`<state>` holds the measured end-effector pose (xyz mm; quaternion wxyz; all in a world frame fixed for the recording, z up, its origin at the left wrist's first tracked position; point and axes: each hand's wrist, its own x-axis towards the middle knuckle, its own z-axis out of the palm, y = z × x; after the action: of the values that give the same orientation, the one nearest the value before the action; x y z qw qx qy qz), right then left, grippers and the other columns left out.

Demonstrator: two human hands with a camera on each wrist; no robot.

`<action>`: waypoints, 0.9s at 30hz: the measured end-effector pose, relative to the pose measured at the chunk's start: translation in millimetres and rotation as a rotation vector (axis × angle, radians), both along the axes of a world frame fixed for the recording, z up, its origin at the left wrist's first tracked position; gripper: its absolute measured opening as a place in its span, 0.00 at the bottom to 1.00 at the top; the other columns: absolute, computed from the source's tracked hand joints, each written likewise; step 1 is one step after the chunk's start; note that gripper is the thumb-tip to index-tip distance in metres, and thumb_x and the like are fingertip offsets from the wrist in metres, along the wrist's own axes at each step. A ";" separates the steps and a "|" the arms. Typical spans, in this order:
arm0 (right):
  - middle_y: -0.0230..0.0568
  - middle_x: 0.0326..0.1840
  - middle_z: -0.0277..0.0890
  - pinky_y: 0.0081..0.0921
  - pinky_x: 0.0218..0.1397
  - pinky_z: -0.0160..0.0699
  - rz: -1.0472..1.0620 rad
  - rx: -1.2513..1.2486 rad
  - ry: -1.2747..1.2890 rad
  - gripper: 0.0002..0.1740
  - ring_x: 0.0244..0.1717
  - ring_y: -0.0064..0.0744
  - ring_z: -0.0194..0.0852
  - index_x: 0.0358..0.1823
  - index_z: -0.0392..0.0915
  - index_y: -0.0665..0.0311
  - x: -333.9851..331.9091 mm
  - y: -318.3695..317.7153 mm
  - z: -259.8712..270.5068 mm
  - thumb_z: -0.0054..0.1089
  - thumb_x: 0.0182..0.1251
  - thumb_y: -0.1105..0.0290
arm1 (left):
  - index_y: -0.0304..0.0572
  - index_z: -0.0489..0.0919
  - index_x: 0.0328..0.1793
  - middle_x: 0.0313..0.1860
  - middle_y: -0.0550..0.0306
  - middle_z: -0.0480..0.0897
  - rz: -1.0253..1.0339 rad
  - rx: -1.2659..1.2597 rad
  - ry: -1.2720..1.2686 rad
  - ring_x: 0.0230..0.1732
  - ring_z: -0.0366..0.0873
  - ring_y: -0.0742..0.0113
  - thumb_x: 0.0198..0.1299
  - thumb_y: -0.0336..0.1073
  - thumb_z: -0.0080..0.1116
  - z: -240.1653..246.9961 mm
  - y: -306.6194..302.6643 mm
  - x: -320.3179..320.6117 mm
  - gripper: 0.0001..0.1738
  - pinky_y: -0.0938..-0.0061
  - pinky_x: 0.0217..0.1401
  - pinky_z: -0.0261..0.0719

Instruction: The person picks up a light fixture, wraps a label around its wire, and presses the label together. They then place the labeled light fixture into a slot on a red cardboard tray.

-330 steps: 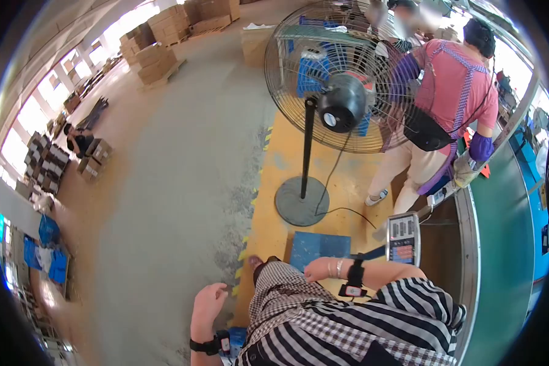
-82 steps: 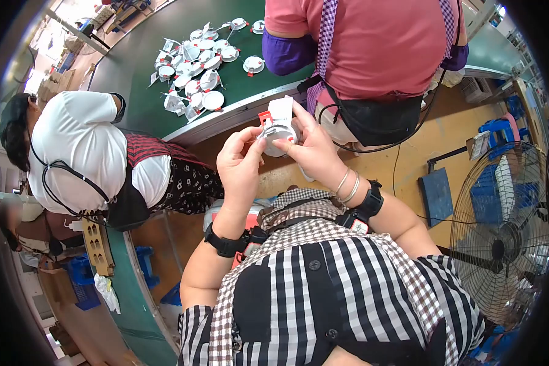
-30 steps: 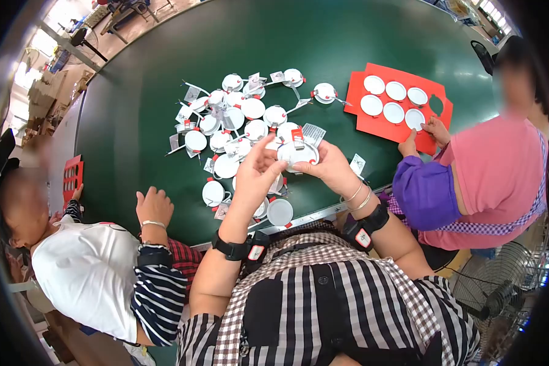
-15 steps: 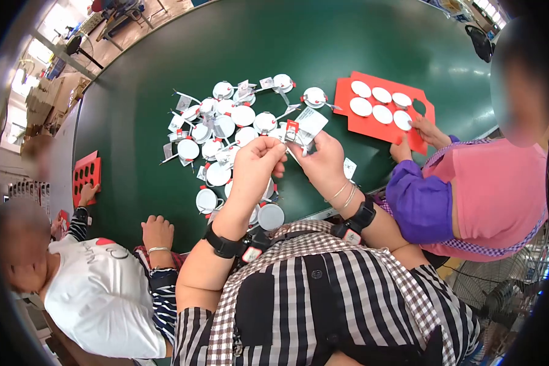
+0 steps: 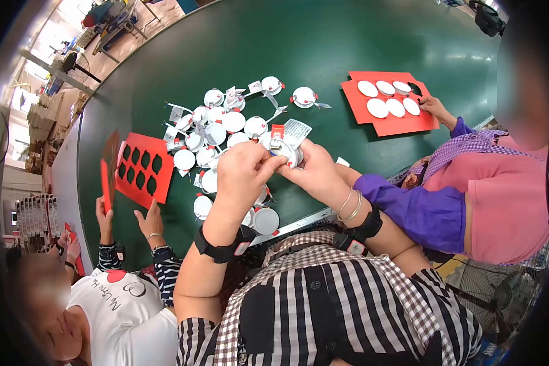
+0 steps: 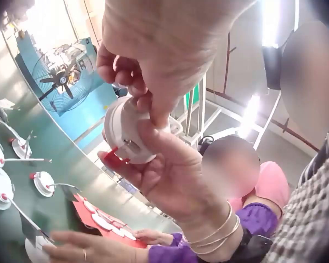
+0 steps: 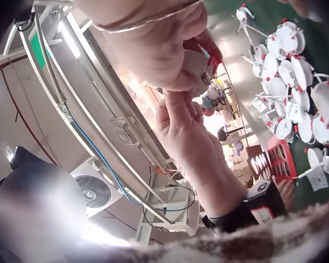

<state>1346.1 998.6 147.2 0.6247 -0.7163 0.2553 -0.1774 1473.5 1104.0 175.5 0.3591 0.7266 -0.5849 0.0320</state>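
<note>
A round white downlight [image 5: 279,148] with a red clip and a printed paper tag [image 5: 296,132] is held up in front of the chest, over the near side of the table. My right hand [image 5: 316,174] grips its body, thumb and fingers around the side, as the left wrist view shows. My left hand [image 5: 241,171] pinches at the downlight's edge with thumb and forefinger, the other fingers curled. What lies between those fingertips is hidden. Beyond and left of the hands lies a loose pile of similar downlights [image 5: 232,121] with wires and tags.
On the green table [image 5: 323,49], a red card sheet [image 5: 396,127] with several white discs in its cutouts lies right, a person's hand on it. At left, another person handles a red sheet [image 5: 138,166] with dark holes. The right neighbour's purple sleeve [image 5: 409,210] is close beside my right forearm.
Earlier I faced a floor fan, then turned to the table, downlight in both hands. Over the last second the left hand has moved onto its edge. The left neighbour's red sheet has come nearer.
</note>
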 end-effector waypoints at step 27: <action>0.40 0.49 0.78 0.27 0.47 0.85 0.439 0.762 -0.102 0.26 0.47 0.27 0.79 0.57 0.70 0.70 -36.0 -21.9 -33.4 0.66 0.56 0.76 | 0.38 0.82 0.32 0.28 0.56 0.82 -0.495 0.061 0.449 0.32 0.79 0.63 0.48 0.27 0.65 -26.1 6.9 20.4 0.04 0.72 0.36 0.76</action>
<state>1310.1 976.7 113.8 0.8789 -0.4624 0.1130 0.0310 1493.9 1110.8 149.5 0.4541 0.5617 -0.6506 -0.2345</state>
